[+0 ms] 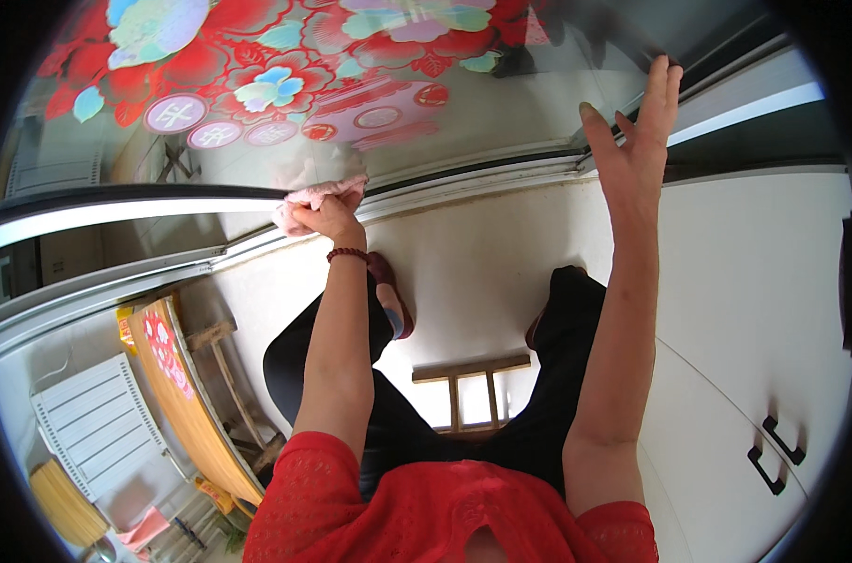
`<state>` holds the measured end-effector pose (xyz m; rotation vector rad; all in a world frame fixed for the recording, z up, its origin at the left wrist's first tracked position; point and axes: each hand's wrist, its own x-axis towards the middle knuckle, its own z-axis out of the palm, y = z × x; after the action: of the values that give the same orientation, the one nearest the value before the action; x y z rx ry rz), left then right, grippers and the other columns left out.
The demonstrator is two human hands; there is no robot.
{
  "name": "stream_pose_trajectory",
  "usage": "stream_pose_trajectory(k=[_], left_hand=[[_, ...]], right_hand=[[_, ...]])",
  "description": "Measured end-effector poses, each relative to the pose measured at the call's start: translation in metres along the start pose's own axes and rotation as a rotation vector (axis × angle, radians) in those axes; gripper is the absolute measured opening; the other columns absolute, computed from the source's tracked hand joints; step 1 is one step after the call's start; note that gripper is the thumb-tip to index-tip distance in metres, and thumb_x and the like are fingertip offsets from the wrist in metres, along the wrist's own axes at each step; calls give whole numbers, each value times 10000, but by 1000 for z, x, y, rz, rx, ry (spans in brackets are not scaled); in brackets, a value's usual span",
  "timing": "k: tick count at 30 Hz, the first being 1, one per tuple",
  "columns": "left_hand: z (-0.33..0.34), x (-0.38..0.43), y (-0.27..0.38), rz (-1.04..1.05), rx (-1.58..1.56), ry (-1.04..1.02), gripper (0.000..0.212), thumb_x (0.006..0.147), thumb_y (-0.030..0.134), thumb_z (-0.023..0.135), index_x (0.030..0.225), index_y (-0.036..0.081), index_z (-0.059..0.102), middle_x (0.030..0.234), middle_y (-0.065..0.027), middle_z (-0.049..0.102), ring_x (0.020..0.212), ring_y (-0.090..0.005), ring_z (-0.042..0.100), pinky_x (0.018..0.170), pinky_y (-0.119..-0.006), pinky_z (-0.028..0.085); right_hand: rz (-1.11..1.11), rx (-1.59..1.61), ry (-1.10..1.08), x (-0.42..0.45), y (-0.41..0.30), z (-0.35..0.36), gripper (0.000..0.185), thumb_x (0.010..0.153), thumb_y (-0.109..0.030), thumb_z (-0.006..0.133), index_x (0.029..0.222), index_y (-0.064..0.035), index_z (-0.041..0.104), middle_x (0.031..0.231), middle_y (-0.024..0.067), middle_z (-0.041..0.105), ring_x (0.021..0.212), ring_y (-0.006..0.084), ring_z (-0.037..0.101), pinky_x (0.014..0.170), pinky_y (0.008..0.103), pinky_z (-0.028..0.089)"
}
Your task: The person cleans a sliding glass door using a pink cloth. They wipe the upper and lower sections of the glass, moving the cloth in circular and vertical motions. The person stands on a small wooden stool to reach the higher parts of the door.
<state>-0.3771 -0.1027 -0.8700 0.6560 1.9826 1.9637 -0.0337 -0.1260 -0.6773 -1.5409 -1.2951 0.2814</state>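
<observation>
My left hand (334, 219), with a beaded bracelet on the wrist, grips a bunched pink cloth (292, 217). The cloth lies against the lower edge of a glass sliding-door panel (510, 119), whose reflection repeats it. Red and pale-blue flower decals (271, 84) cover the upper part of the glass. On the right, my right hand (637, 137) is raised with fingers apart and nothing in it. Its fingertips meet the dark and white door frame (742, 91), though whether they press on it I cannot tell.
Below the glass runs a floor track (468, 186). Between my legs stands a wooden stool (471, 373). White cabinet doors (735, 281) with black handles (767, 471) are at the right. A wooden folding table (194, 422) and a white radiator (99, 426) stand at the left.
</observation>
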Motion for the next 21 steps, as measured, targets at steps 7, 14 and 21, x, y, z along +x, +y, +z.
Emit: stream_pose_trajectory(k=[7, 14, 21], left_hand=[[16, 2, -49, -693, -127, 24, 203, 767, -92, 433, 791, 22, 599, 734, -187, 626, 597, -287, 625, 448, -308, 505], [-12, 25, -97, -970, -153, -468, 134, 766, 4, 523, 700, -55, 624, 611, -117, 562, 503, -230, 482, 498, -326, 398], [5, 1, -60, -1063, -624, -576, 273, 721, 57, 556, 490, 76, 411, 517, -65, 453, 485, -211, 393, 511, -285, 338]], right_hand=[[-96, -115, 29, -2, 11, -1, 856, 749, -46, 687, 1469, -85, 225, 1520, 251, 120, 1344, 371, 325, 967, 344, 423], [-43, -66, -62, -3, 7, -4, 886, 778, -78, 698, 1491, -121, 173, 1542, 209, 62, 1377, 300, 262, 934, 368, 436], [-9, -42, -54, -2, -1, -1, 871, 788, -108, 690, 1488, -108, 173, 1545, 204, 53, 1380, 299, 265, 926, 358, 439]])
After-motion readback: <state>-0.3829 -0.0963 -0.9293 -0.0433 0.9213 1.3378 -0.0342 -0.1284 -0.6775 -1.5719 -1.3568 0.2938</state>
